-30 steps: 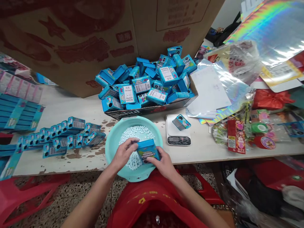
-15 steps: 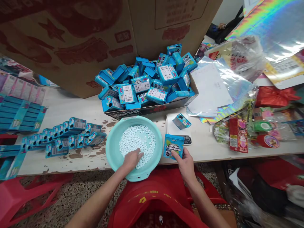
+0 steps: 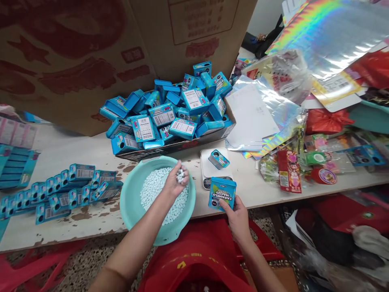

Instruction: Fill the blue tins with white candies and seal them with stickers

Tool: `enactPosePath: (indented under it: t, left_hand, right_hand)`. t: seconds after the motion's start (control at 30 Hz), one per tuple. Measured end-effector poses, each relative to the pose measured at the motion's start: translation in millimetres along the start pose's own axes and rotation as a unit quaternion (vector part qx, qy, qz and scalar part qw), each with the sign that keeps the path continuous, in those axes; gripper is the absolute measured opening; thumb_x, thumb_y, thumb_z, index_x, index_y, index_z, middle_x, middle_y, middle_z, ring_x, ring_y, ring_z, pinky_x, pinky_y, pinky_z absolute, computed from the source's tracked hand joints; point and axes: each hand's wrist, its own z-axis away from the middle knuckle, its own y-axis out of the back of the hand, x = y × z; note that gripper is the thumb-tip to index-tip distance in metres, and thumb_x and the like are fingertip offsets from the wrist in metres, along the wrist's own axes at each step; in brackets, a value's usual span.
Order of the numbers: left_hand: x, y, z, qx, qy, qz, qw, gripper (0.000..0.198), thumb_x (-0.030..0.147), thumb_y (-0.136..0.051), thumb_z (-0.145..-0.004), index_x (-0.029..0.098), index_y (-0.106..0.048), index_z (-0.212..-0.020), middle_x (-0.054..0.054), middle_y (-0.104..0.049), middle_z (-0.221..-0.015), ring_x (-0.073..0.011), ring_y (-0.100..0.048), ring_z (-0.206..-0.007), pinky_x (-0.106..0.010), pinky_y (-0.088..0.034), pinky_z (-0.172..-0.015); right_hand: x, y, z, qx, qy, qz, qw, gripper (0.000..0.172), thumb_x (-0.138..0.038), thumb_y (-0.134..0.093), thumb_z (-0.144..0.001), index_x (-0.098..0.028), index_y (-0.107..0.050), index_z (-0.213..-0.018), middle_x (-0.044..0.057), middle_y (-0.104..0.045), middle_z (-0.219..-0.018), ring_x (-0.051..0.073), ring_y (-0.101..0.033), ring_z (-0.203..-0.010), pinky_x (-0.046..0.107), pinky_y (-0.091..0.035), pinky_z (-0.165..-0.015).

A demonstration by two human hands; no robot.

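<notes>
My left hand [image 3: 177, 178] is raised over the right side of a mint-green basin [image 3: 127, 202], its fingers curled around a small handful of white candies. Many more loose candies [image 3: 148, 190] lie in the basin. With my right hand [image 3: 237, 213] I grip a blue candy tin [image 3: 222, 193] by its lower edge, thumb on the printed face. That tin is to the right of the basin, at the table's front edge. Just behind it, a small blue tin [image 3: 219, 159] with a dark opening rests on a white scale [image 3: 206, 164].
An open carton [image 3: 176, 148] heaped with blue tins stands behind the basin, against a large cardboard box [image 3: 100, 48]. Rows of tins [image 3: 82, 172] lie at the left. Papers [image 3: 249, 117] and packaged sweets [image 3: 288, 171] cover the right side.
My left hand has risen from the candies in the basin and moved right, now with several in its grasp. The right hand still holds the tin. The view has shifted right.
</notes>
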Motion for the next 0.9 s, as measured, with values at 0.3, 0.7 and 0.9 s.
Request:
enactPosePath:
  t: [0.3,0.7,0.9]
  left_hand:
    - [-31.5,-121.4,-72.0,0.002,-0.252,-0.069,0.965,0.052,0.053,-0.077,-0.058,0.017,-0.041,-0.052,0.008,-0.038,-0.045,-0.0009,-0.031,-0.033,-0.017,-0.018,-0.032]
    - [-46.5,-129.7,-102.1,0.087,-0.36,-0.098,0.924,0.048,0.054,-0.065,-0.072,0.019,-0.037,-0.056,0.008,-0.04,-0.046,-0.0051,-0.044,-0.04,-0.019,-0.035,-0.042]
    - [-43.9,-132.1,-101.6,0.103,-0.348,-0.083,0.928,0.05,0.058,-0.063,-0.072,0.019,-0.035,-0.058,0.008,-0.038,-0.048,-0.0045,-0.043,-0.039,-0.018,-0.031,-0.039]
  right_hand:
    - [6.6,44.4,-20.4,0.081,0.003,0.014,0.997,0.041,-0.047,-0.075,-0.064,-0.019,-0.061,-0.09,0.004,-0.071,-0.085,0.019,-0.063,-0.075,0.034,-0.052,-0.074]
    - [7.9,57.7,-35.4,0.103,-0.036,0.001,0.994,0.042,-0.048,-0.075,-0.062,-0.019,-0.06,-0.089,0.003,-0.07,-0.08,0.019,-0.062,-0.071,0.034,-0.053,-0.071]
    - [11.3,57.1,-35.3,0.094,-0.03,0.004,0.995,0.042,-0.048,-0.074,-0.064,-0.018,-0.06,-0.091,0.003,-0.07,-0.082,0.018,-0.061,-0.072,0.033,-0.052,-0.072]
